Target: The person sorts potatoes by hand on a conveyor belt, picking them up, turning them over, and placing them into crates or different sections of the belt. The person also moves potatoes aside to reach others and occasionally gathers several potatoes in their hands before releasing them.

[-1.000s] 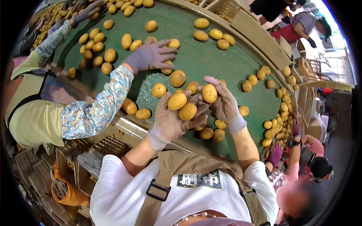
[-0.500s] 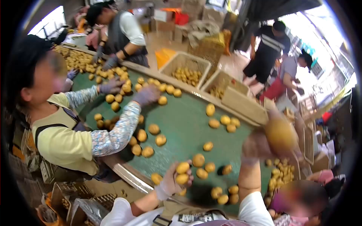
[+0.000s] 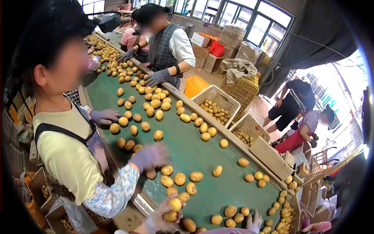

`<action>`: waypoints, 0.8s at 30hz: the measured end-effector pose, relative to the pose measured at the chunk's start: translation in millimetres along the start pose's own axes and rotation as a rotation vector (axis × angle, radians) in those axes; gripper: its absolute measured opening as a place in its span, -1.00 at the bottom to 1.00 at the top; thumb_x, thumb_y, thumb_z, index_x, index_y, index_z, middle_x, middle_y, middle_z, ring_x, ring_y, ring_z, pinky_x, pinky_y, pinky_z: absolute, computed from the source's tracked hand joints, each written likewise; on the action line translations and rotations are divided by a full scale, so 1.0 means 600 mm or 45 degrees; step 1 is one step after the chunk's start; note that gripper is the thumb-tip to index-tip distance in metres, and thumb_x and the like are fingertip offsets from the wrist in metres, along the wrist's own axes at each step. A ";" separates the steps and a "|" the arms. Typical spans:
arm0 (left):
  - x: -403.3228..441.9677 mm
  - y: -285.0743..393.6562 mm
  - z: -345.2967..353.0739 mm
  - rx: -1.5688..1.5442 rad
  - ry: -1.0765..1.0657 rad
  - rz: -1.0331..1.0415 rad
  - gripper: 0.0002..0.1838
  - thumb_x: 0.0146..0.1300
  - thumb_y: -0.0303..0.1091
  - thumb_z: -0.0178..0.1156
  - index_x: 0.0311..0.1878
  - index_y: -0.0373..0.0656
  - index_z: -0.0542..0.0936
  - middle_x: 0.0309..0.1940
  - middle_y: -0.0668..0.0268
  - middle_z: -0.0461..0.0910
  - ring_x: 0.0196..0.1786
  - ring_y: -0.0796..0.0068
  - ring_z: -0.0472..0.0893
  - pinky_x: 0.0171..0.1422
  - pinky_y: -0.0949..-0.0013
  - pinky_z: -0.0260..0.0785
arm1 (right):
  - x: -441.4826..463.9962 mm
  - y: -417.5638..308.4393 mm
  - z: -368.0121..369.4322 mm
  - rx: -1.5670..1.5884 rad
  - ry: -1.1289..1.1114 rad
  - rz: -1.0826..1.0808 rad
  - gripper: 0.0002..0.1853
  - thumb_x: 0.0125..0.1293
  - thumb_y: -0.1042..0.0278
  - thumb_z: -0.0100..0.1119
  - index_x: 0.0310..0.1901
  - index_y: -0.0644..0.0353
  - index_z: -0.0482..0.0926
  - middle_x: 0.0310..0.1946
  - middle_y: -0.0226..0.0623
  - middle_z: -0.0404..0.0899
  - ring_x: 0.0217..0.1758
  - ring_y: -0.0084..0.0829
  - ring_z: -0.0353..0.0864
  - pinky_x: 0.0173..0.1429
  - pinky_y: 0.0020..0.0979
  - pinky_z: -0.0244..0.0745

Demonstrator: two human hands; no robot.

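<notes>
My left hand, in a pale glove at the bottom of the view, is closed around two potatoes, an upper potato and a lower potato. Farther right, my gloved right hand is low over the green conveyor belt, its fingers apart and no potato visible in it. Close to its left lie several loose potatoes. Its palm and wrist are partly cut off by the frame's bottom edge. More potatoes lie on the belt ahead of my left hand.
At left, a co-worker's gloved hand reaches over the belt. Across it, another person handles potatoes. Plastic crates holding potatoes stand beyond the metal rail. Potatoes are heaped at the belt's right end.
My right hand has come down from its raised place at the right, where a blurred potato was at it, and now shows none. My left hand still holds two potatoes. The view has shifted.
</notes>
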State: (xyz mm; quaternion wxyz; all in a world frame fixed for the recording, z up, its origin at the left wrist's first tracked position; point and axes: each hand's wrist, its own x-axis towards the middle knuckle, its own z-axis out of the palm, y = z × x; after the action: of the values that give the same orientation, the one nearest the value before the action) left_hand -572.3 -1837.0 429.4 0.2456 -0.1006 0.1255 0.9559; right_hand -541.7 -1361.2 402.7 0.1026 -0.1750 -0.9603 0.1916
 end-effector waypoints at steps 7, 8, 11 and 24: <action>0.001 0.051 0.058 -0.324 0.006 -0.165 -0.36 0.38 -0.20 0.32 0.49 0.17 0.35 0.24 0.06 0.51 -0.07 0.20 0.62 -0.02 0.12 0.52 | -0.083 -0.111 0.104 0.227 -0.066 0.029 -0.14 0.21 0.13 0.43 0.54 0.14 0.34 0.19 0.18 0.48 0.26 0.11 0.56 0.40 -0.02 0.47; 0.001 0.052 0.054 -0.321 0.006 -0.161 -0.34 0.38 -0.20 0.32 0.50 0.15 0.33 0.24 0.06 0.51 -0.07 0.19 0.62 -0.02 0.12 0.52 | -0.078 -0.118 0.112 0.232 -0.109 0.019 -0.11 0.19 0.13 0.44 0.55 0.13 0.33 0.18 0.17 0.48 0.25 0.08 0.57 0.40 -0.04 0.48; 0.005 0.057 0.047 -0.312 0.010 -0.166 -0.33 0.38 -0.20 0.32 0.52 0.13 0.31 0.24 0.05 0.51 -0.07 0.19 0.62 -0.03 0.12 0.53 | -0.061 -0.142 0.114 0.231 -0.267 0.062 -0.01 0.07 0.12 0.49 0.58 0.12 0.32 0.06 0.05 0.49 0.12 -0.06 0.62 0.33 -0.09 0.54; 0.014 0.090 0.031 -0.342 0.000 -0.189 -0.33 0.40 -0.19 0.29 0.53 0.13 0.28 0.23 0.06 0.52 -0.08 0.19 0.63 -0.06 0.13 0.54 | -0.051 -0.098 0.163 -0.008 -0.191 -0.288 -0.17 0.08 0.15 0.52 0.46 0.04 0.52 -0.02 0.19 0.62 0.02 0.15 0.69 0.24 -0.04 0.61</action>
State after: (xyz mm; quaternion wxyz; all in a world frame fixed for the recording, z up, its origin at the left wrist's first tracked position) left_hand -608.9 -1873.6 455.2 0.2999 -0.1416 -0.0113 0.9434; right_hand -556.8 -1456.2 333.7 0.0510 -0.0510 -0.9795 0.1882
